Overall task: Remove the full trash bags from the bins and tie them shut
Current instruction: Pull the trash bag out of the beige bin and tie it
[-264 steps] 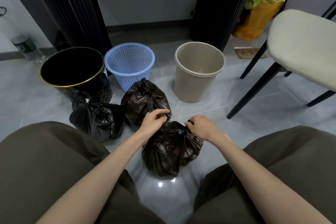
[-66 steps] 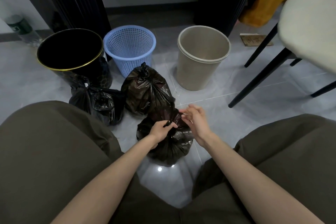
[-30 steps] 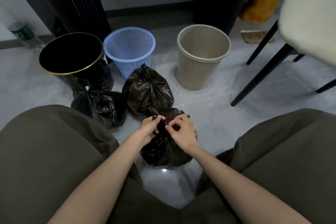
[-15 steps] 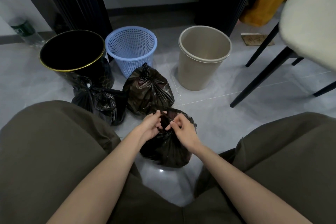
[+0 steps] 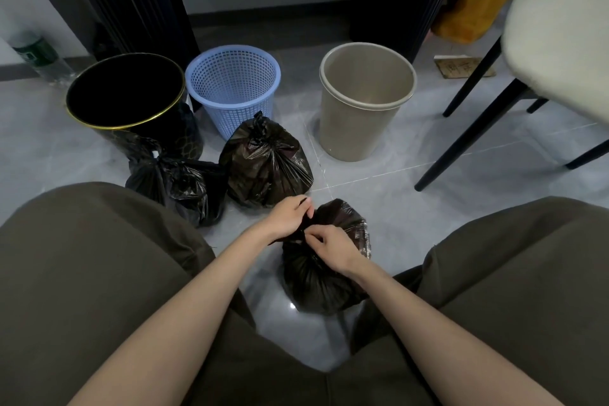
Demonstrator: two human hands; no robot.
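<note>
A person crouches over the grey tiled floor (image 5: 412, 184), knees spread, with a black trash bag (image 5: 316, 287) standing between them at the near centre. The left hand (image 5: 290, 216) has its fingers curled round the gathered plastic at the bag's top, and the right hand (image 5: 329, 247), just beside it, pinches the same bunch between thumb and forefinger. Two more black bags sit a little farther off, touching each other: a knotted one (image 5: 267, 165) upright in the middle and a slumped one (image 5: 178, 181) to its left. Behind them stand three bins in a row: a black bin with a gold rim (image 5: 179, 138) far left, a blue mesh basket (image 5: 237, 115) next to it, and a beige bin (image 5: 352, 132) to the right, apart from the others. A cream-seated chair (image 5: 557, 43) with black legs stands at the far right
</note>
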